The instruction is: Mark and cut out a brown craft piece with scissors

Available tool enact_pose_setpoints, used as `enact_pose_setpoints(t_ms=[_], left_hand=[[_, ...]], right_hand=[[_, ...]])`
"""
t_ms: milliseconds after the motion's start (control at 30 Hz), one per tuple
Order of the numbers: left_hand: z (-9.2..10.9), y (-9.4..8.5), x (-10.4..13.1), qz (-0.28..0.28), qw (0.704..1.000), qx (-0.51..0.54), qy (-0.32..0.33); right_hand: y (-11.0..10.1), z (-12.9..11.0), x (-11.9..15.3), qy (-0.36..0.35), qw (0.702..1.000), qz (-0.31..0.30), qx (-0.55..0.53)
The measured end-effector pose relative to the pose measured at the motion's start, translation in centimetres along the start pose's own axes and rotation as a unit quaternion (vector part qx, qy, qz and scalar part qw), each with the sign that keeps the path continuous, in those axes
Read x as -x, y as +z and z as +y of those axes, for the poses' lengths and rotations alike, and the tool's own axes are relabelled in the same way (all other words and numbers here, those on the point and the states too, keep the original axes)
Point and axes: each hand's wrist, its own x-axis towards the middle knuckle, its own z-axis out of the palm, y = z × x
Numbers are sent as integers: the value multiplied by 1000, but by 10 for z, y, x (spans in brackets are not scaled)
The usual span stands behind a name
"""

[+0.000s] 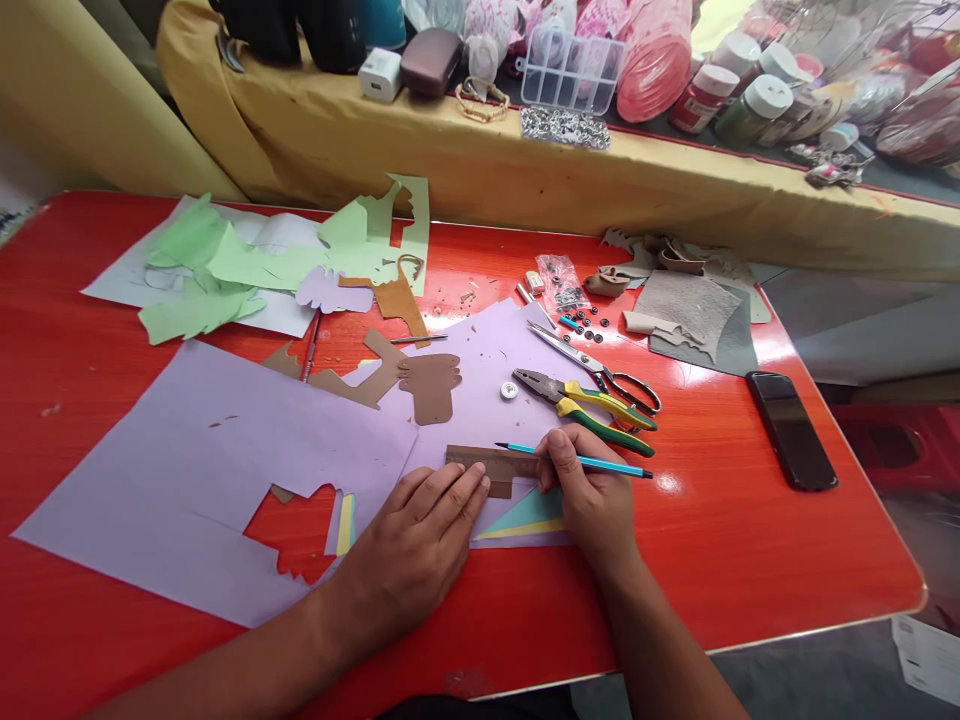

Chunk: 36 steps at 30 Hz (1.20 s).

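A brown strip with a ruler on it (487, 462) lies on purple paper at the centre of the red table. My left hand (427, 530) rests flat over its left part, fingers stretched out. Beside its right end, my right hand (589, 490) is closed around a blue pen-like tool (615, 466), whose dark tip points left above the strip. What lies under my left palm is hidden. Just behind are a brown cut piece (433, 388), a round white button-like disc (508, 391), pliers with yellow and green handles (600, 405) and silver scissors (581, 358).
Purple paper (187, 470) with a cut-out spreads at left, green scraps (225, 260) behind it. Leather scraps (682, 310) and a black phone (792, 430) lie at right. Jars (754, 110) and a clear compartment box (571, 70) stand on the back ledge.
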Motion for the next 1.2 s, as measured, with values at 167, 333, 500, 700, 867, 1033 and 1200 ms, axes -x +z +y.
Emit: enact_pose_setpoints(t_ms=[167,333,500,700,867,1033,1200], left_hand=[[0,-1,1,-1,1000,-3,-1],[0,0,0,0,1000,2,-1],[0,0,-1,-1,1000,2,-1],[-1,0,-1,2,1000,1,-1],[0,-1,-1,0,1000,-3,-1],[0,0,-1,7,1000,-1,-1],[-1,0,0,1,1000,2,-3]], right_hand=[[-1,1,1,3,1000,1,1],[0,1,1,-1,1000,2,3],[0,0,2,1,1000,0,4],[-1,0,1,0,1000,1,2],[0,0,1,-2,1000,0,3],[0,0,1,1,1000,1,5],[-1,0,1,0,1000,0,6]])
